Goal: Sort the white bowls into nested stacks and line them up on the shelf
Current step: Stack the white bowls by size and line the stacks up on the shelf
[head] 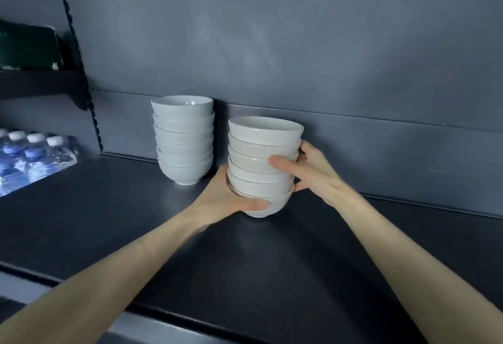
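Two nested stacks of several white bowls are on the dark shelf (114,207). The left stack (183,139) stands alone against the back wall. The right stack (261,153) sits a little nearer to me, its foot at the shelf surface. My left hand (228,196) grips the bottom bowls from the left, thumb across the front. My right hand (307,167) holds the middle of the same stack from the right, thumb on the front, fingers hidden behind the bowls.
A pack of water bottles with white caps (32,158) lies at the left end of the shelf. A higher shelf at the upper left carries a dark green object (27,44). A slotted upright rail (81,71) runs beside it. The shelf's front edge (190,324) is near me.
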Available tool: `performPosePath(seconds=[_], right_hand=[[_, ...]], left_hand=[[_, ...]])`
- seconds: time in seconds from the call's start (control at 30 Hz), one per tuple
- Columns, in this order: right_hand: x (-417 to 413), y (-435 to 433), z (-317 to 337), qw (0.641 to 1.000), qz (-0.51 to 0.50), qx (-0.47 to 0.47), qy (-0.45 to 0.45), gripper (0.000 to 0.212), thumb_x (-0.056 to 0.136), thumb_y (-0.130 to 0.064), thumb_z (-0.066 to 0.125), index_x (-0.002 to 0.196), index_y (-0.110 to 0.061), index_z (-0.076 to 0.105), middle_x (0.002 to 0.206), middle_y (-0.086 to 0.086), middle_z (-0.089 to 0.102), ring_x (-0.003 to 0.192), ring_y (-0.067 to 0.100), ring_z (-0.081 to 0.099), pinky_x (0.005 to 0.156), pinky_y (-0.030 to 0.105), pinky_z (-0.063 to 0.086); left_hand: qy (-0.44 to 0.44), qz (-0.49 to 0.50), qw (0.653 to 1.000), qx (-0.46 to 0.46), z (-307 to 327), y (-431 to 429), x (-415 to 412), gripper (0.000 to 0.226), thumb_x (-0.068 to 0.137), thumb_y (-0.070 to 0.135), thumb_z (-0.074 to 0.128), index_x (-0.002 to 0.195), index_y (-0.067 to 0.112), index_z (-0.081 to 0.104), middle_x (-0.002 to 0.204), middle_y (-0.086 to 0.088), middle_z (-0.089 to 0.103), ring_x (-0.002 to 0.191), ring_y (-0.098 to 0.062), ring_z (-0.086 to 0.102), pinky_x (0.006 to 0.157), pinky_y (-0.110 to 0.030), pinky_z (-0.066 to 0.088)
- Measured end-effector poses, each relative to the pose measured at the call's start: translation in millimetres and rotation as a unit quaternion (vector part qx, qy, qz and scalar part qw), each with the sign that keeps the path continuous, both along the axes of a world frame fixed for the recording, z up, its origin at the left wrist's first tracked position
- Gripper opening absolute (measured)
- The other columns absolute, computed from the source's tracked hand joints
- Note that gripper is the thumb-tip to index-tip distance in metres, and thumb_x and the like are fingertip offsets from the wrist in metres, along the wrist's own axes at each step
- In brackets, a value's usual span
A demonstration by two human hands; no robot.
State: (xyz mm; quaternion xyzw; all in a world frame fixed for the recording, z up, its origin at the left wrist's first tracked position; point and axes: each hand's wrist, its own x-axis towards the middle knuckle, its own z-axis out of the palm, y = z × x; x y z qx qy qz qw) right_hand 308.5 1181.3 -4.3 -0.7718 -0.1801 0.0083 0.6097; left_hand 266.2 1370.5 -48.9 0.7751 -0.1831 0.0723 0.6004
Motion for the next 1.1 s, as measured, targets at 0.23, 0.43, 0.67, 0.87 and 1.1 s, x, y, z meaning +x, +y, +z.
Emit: performPosePath(seconds=[0.23,0.43,0.67,0.87,1.1], right_hand=[[27,18,0,1.0,-0.02,0.004,0.004,0.064,0.073,-0.03,0.08,0.128,-0.02,0.05,0.11,-0.006,0.067,0.099,0.009,0.065,0.068,0.036,0.059],[31,34,-2,0.999,-0.045,0.007,-0.003,0.06,0.073,-0.027,0.08,0.126,-0.02,0.051,0.101,-0.01,0.067,0.092,0.005,0.066,0.062,0.029,0.058],[20,47,-5,0.997,-0.075,0.005,-0.009,0.059,0.074,-0.027,0.078,0.125,-0.025,0.048,0.108,-0.012,0.064,0.095,0.001,0.063,0.062,0.021,0.056],[16,52,-6,0.996,-0.092,0.008,-0.01,0.06,0.075,-0.026,0.076,0.125,-0.026,0.044,0.11,-0.014,0.06,0.099,0.003,0.061,0.061,0.019,0.056],[18,58,-7,0.994,-0.111,0.003,-0.015,0.067,0.076,-0.029,0.077,0.134,-0.023,0.043,0.117,-0.011,0.06,0.108,0.01,0.06,0.076,0.032,0.058]], left_hand=[[0.004,-0.018,1.0,-0.004,-1,19,40,0.066,0.068,-0.009,0.08,0.122,0.022,0.059,0.116,0.006,0.071,0.11,-0.009,0.065,0.083,-0.019,0.052],[0.009,-0.044,0.999,-0.014,-7,36,59,0.071,0.066,-0.006,0.083,0.124,0.026,0.056,0.117,0.011,0.069,0.111,-0.005,0.063,0.085,-0.019,0.052],[0.006,-0.083,0.996,-0.026,-16,50,70,0.079,0.065,-0.002,0.085,0.133,0.017,0.05,0.124,0.006,0.066,0.115,-0.007,0.061,0.085,-0.017,0.051],[0.022,-0.033,0.999,0.011,-30,59,72,0.103,0.055,0.04,0.091,0.142,0.027,0.036,0.133,0.016,0.056,0.121,0.0,0.053,0.103,-0.03,0.047],[-0.023,0.033,0.999,-0.02,-37,57,57,0.077,0.066,0.031,0.087,0.132,0.029,0.046,0.126,0.017,0.059,0.117,0.001,0.055,0.104,-0.03,0.046]])
